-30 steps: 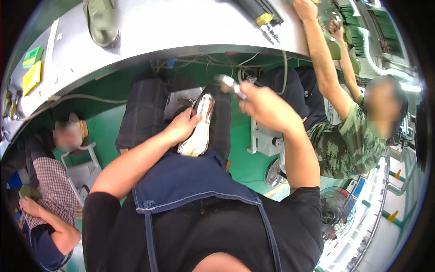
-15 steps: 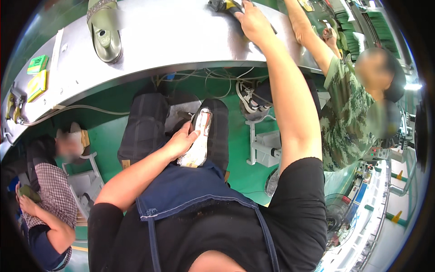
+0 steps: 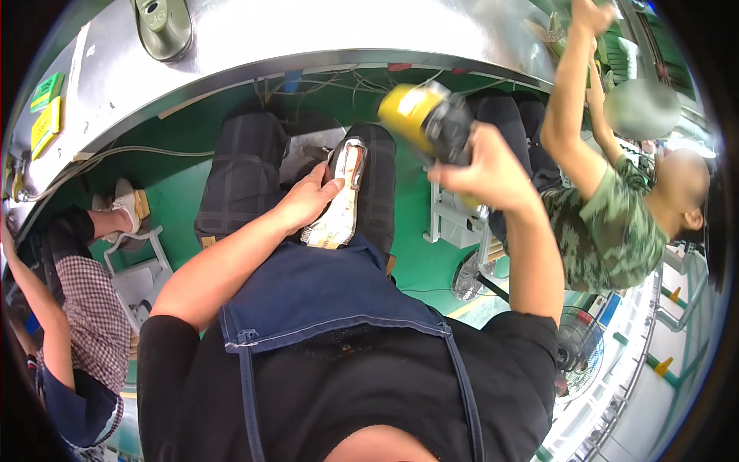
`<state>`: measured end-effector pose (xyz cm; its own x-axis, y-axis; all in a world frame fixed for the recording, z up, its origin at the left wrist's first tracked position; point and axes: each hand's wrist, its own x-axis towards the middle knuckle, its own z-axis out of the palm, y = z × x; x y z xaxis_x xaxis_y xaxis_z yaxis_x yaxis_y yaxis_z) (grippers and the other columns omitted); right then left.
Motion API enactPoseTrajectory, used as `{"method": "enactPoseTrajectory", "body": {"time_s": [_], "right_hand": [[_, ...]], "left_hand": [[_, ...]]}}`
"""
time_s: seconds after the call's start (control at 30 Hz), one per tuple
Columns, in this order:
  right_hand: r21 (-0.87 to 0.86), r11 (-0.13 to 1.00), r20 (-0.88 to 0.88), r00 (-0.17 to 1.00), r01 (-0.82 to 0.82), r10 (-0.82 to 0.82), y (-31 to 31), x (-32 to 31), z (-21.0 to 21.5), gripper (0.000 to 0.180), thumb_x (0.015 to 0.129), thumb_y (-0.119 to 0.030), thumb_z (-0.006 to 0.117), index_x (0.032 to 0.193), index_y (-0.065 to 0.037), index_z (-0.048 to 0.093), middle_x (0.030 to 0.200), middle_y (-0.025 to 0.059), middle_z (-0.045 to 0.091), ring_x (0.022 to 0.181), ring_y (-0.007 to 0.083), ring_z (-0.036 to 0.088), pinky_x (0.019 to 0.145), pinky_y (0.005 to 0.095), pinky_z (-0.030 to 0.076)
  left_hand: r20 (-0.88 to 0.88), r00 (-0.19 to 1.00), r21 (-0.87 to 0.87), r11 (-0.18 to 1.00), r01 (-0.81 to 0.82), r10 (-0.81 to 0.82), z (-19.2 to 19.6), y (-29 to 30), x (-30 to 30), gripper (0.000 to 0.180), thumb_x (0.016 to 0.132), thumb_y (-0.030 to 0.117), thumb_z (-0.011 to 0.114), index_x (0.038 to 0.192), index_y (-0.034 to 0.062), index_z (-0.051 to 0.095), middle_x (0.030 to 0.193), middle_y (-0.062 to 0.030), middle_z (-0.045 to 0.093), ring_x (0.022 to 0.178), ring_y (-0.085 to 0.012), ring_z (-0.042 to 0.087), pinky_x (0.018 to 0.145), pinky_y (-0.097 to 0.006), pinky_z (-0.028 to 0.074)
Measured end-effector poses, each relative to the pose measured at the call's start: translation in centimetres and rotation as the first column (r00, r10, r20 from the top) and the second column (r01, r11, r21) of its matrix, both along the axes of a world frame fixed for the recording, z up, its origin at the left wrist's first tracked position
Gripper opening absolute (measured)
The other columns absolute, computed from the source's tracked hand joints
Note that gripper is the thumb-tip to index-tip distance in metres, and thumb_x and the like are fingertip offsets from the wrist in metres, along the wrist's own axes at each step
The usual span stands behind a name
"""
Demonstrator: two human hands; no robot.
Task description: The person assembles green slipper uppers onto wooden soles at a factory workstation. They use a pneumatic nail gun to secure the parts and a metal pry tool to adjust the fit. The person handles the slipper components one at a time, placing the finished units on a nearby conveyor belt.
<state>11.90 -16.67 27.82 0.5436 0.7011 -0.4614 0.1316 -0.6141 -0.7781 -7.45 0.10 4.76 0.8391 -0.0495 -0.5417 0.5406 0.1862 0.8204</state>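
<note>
The left hand (image 3: 312, 202) lies with fingers curled loosely over the near left side of a white and silver shoe upper with a pale sole (image 3: 339, 202), pressing it down on the person's lap above the dark blue denim apron (image 3: 323, 289). The shoe's long axis runs near to far, tilted slightly right, and which end is the toe I cannot tell. The right hand (image 3: 485, 165) is closed in a fist round a yellow and black handheld power tool (image 3: 428, 119), raised in the air to the right of the shoe and well apart from it; the tool's yellow end points up and to the left, its long axis slanting from the fist toward the far left. Far across the top curves the grey metal desk (image 3: 323, 35), its bent front edge just beyond the knees, with loose wires under it. A grey shoe last (image 3: 162, 27) rests on it at far left. Open green floor (image 3: 177, 208) lies left of the legs. A person in a camouflage shirt (image 3: 608, 231) crowds the right side, a person in a checked shirt (image 3: 92, 316) the near left.
</note>
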Motion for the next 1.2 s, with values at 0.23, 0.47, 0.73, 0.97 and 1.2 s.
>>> {"method": "enactPoseTrajectory", "body": {"time_s": [0.23, 0.47, 0.73, 0.97, 1.2], "right_hand": [[-0.246, 0.958, -0.276, 0.958, -0.145, 0.074, -4.2, -3.7, -4.6, 0.042, 0.073, -0.006, 0.078, 0.111, 0.006, 0.064, 0.083, 0.0012, 0.065, 0.076, 0.0093, 0.057, 0.072, 0.0287, 0.051], [-0.267, 0.941, -0.284, 0.950, -0.208, 0.129, -4.4, -3.5, -5.2, 0.040, 0.073, -0.007, 0.079, 0.108, 0.006, 0.065, 0.082, 0.0027, 0.067, 0.075, 0.0120, 0.060, 0.072, 0.0305, 0.052], [-0.286, 0.936, -0.215, 0.966, -0.202, 0.143, -3.5, -2.8, -4.7, 0.047, 0.071, -0.016, 0.079, 0.110, 0.008, 0.067, 0.081, 0.0089, 0.068, 0.074, 0.0170, 0.062, 0.073, 0.0345, 0.053], [-0.291, 0.915, -0.246, 0.946, -0.281, 0.212, -0.8, -2.5, -4.2, 0.046, 0.072, -0.015, 0.078, 0.110, 0.008, 0.067, 0.081, 0.0093, 0.068, 0.073, 0.0179, 0.063, 0.073, 0.0350, 0.052], [-0.360, 0.863, -0.217, 0.931, -0.355, 0.293, 0.3, -2.5, -4.0, 0.048, 0.071, -0.018, 0.078, 0.110, 0.007, 0.067, 0.080, 0.0110, 0.069, 0.073, 0.0190, 0.063, 0.072, 0.0356, 0.052]], "left_hand": [[0.000, 1.000, 0.035, 0.999, 0.010, -0.010, -0.7, -0.2, -0.1, 0.067, 0.108, 0.037, 0.058, 0.161, -0.0004, 0.037, 0.148, -0.0253, 0.060, 0.137, -0.0335, 0.059, 0.114, -0.040, 0.044], [0.029, 0.999, 0.067, 0.997, -0.023, 0.022, -1.6, -0.6, -0.2, 0.069, 0.108, 0.037, 0.058, 0.161, -0.0014, 0.037, 0.149, -0.0245, 0.060, 0.138, -0.0322, 0.059, 0.115, -0.039, 0.043], [-0.005, 1.000, -0.056, 0.998, -0.022, 0.022, 0.3, -0.1, -0.1, 0.068, 0.107, 0.031, 0.060, 0.161, -0.0016, 0.035, 0.148, -0.0219, 0.059, 0.135, -0.0276, 0.059, 0.113, -0.037, 0.044], [-0.015, 0.999, -0.028, 0.998, 0.049, -0.050, 1.2, -0.1, -0.7, 0.095, 0.092, 0.039, 0.079, 0.162, -0.0005, 0.028, 0.154, -0.0278, 0.050, 0.145, -0.0352, 0.050, 0.118, -0.041, 0.039], [0.036, 0.998, -0.036, 0.998, 0.059, -0.058, 0.7, 0.0, -0.9, 0.105, 0.085, 0.038, 0.088, 0.160, -0.0027, 0.028, 0.152, -0.0298, 0.050, 0.143, -0.0375, 0.051, 0.119, -0.042, 0.039]]}}
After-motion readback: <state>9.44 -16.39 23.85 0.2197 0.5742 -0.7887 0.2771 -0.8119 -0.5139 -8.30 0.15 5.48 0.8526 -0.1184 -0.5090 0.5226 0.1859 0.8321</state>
